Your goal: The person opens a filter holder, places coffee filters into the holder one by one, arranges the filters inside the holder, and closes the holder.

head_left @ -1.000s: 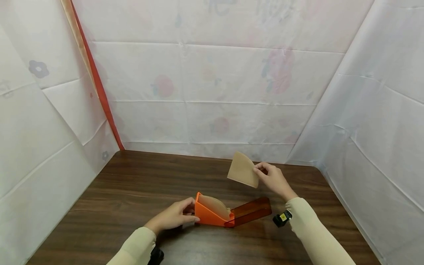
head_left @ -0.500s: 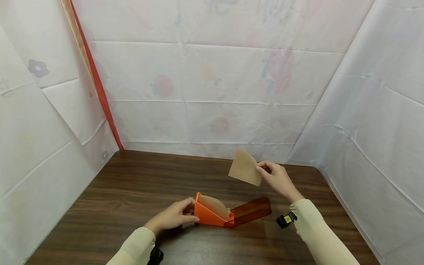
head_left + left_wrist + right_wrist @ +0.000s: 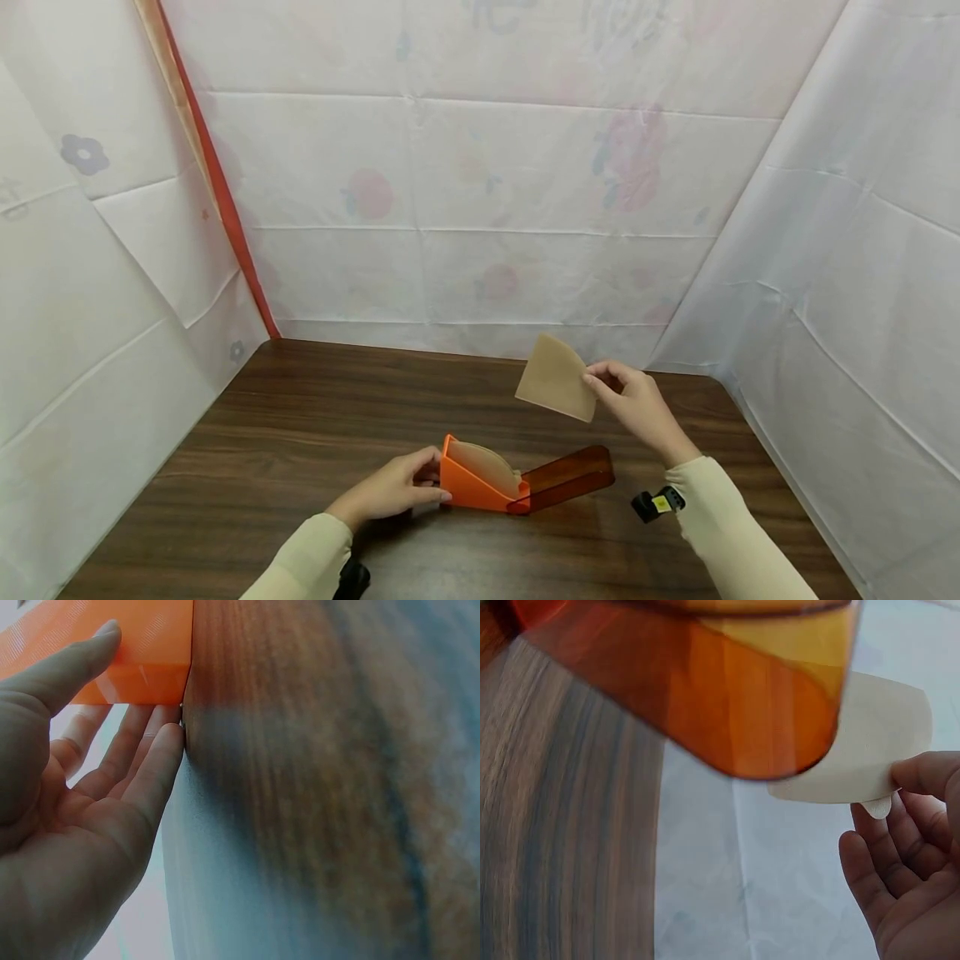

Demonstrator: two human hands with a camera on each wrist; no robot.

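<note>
My right hand point(image 3: 637, 410) pinches a tan paper coffee filter point(image 3: 553, 382) by its right edge, up in the air over the back of the table. In the right wrist view, a small tab of the coffee filter point(image 3: 870, 754) pokes out below the thumb. An orange filter holder point(image 3: 471, 487) stands on the table with more tan filters point(image 3: 483, 465) inside. Its translucent amber lid point(image 3: 573, 477) is swung open to the right. My left hand point(image 3: 392, 492) holds the holder's left end, the thumb on its near face and the fingers reaching behind it.
The dark wood-grain table point(image 3: 330, 408) meets a white printed sheet point(image 3: 450, 275) at the back, with further sheets at both sides. A red strip point(image 3: 232, 217) runs down the back left corner. Black wrist cameras point(image 3: 658, 503) sit at both sleeves.
My right hand has drifted slightly right, tilting the coffee filter a little and raising it slightly. The left hand, the holder and its lid have stayed put.
</note>
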